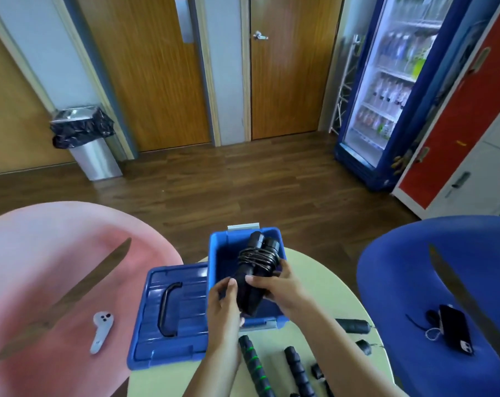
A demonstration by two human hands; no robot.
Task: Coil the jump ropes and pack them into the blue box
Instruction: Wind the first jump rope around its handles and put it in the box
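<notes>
Pink chair (42,267) lower left, blue chair (443,267) lower right, round table (329,296) bottom centre. Blue box (214,253) open on it, lid (145,325) flat just left. Coiled jump rope (257,270), black handles bundled, held over the box opening; looks partly inside. Right hand (277,285) wraps it, left hand (223,299) pinches the near end. Loose handles (254,365) along bottom edge.

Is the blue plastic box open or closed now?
Open. The blue plastic box has no cover; its blue lid with black handle lies flat beside it on the table.
</notes>
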